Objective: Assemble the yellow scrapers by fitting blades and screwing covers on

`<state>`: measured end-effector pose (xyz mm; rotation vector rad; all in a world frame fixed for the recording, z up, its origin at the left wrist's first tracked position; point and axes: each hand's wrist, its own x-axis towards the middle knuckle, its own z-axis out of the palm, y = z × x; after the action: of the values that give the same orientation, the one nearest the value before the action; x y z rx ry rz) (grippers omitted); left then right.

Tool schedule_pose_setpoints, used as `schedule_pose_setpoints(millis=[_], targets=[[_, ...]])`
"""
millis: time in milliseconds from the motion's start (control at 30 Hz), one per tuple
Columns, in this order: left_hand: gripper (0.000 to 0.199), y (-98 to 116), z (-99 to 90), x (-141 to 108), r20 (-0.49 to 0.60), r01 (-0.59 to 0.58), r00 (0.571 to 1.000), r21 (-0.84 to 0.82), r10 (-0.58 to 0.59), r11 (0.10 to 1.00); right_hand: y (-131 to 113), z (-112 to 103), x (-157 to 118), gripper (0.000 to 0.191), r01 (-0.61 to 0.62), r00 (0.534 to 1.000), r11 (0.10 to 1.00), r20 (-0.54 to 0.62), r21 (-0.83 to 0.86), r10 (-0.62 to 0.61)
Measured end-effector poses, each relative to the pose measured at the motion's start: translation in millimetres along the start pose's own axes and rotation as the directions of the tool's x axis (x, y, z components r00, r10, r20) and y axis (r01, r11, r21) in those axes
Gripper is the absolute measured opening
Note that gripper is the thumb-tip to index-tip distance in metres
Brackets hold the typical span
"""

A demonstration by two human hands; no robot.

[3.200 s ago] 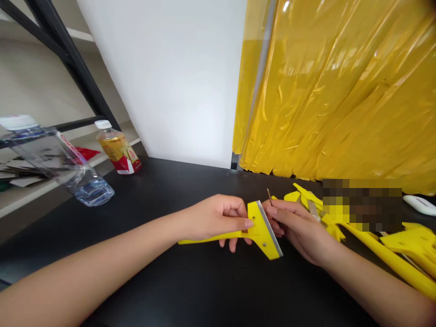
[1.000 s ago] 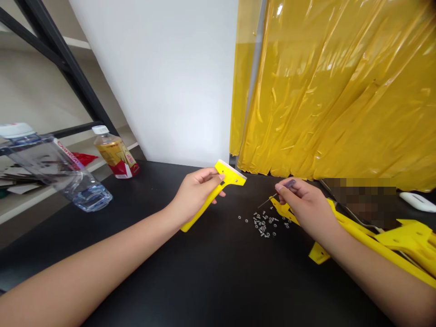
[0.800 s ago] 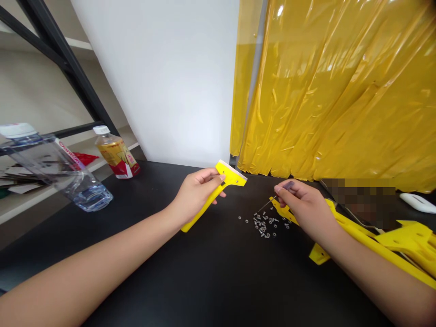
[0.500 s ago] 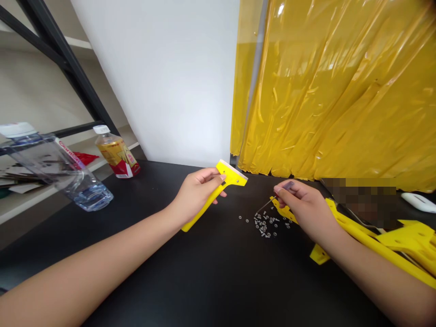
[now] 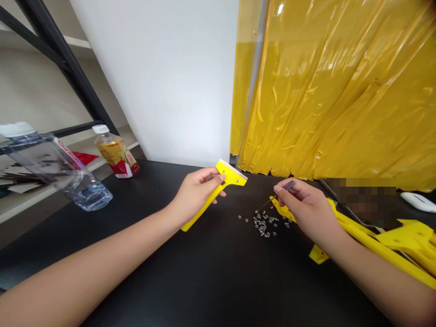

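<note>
My left hand (image 5: 195, 193) is closed around a yellow scraper (image 5: 232, 176), which tilts with its wide head up and to the right. A pale blade strip runs along the head's top edge, and one screw shows in a hole near its right end. In my right hand (image 5: 308, 200), the fingertips pinch a slim screwdriver (image 5: 289, 185) with a dark handle. Its thin shaft slants down left, the tip at the far edge of a loose pile of small screws and nuts (image 5: 263, 225). Whether the tip touches one is too small to tell.
More yellow scrapers (image 5: 405, 236) lie at the right, partly behind my right forearm. A clear bottle (image 5: 85, 190) and a drink bottle (image 5: 119, 156) stand at the left. Yellow plastic sheeting (image 5: 334, 100) hangs behind the black table (image 5: 211, 281). A white case (image 5: 418, 202) lies far right.
Very little differs. The screwdriver has turned slightly in my right fingers, and more of its handle shows. My left hand and the scraper stay in place.
</note>
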<state>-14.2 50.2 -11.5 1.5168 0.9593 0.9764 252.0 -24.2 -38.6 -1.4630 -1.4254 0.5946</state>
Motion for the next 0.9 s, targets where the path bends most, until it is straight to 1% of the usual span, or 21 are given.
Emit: schedule_pose_setpoints(millis=[200, 333, 433, 500, 567, 633, 667, 700, 767, 833, 867, 900], targets=[[0.026, -1, 0.0, 0, 0.002, -0.001, 1.000, -0.003, 0.001, 1.000, -10, 2, -8, 0.027, 0.027, 1.000, 0.995, 0.016, -0.101, -0.026], [0.024, 0, -0.5, 0, 0.017, 0.003, 1.000, -0.003, -0.003, 1.000, -16, 4, -12, 0.023, 0.135, 0.991, 0.970, 0.045, -0.201, -0.129], [0.023, 3, -0.9, -1, 0.014, 0.019, 1.000, -0.012, -0.019, 1.000, -20, 3, -16, 0.021, 0.213, 0.977, 0.947, 0.072, -0.241, -0.201], [0.023, 4, -0.2, -2, 0.003, 0.044, 0.999, -0.033, -0.044, 0.998, -23, 2, -19, 0.018, 0.249, 0.968, 0.936, 0.055, -0.248, -0.243], [0.022, 4, 1.8, -5, 0.017, 0.083, 0.996, -0.070, -0.082, 0.994, -28, 0, -24, 0.012, 0.306, 0.950, 0.920, 0.020, -0.246, -0.310], [0.022, 4, 5.2, -8, 0.059, 0.136, 0.990, -0.109, -0.130, 0.985, -34, -3, -30, 0.004, 0.403, 0.909, 0.885, -0.007, -0.235, -0.416], [0.022, 3, 7.2, -10, 0.085, 0.162, 0.985, -0.125, -0.152, 0.979, -37, -4, -33, 0.005, 0.462, 0.879, 0.857, -0.008, -0.228, -0.476], [0.023, 3, 9.3, -12, 0.112, 0.183, 0.979, -0.132, -0.169, 0.974, -40, -4, -36, 0.011, 0.530, 0.840, 0.819, 0.000, -0.219, -0.543], [0.024, 3, 13.0, -16, 0.161, 0.200, 0.971, -0.125, -0.179, 0.972, -45, -5, -39, 0.023, 0.657, 0.745, 0.726, 0.032, -0.204, -0.666], [0.025, 4, 15.8, -20, 0.195, 0.191, 0.966, -0.089, -0.171, 0.978, -48, -4, -41, 0.029, 0.743, 0.662, 0.640, 0.071, -0.197, -0.746], [0.025, 5, 16.8, -22, 0.206, 0.182, 0.964, -0.063, -0.166, 0.981, -48, -4, -41, 0.030, 0.765, 0.637, 0.614, 0.091, -0.195, -0.765], [0.026, 6, 17.7, -23, 0.213, 0.173, 0.963, -0.036, -0.162, 0.984, -48, -3, -41, 0.029, 0.775, 0.626, 0.601, 0.108, -0.194, -0.773]])
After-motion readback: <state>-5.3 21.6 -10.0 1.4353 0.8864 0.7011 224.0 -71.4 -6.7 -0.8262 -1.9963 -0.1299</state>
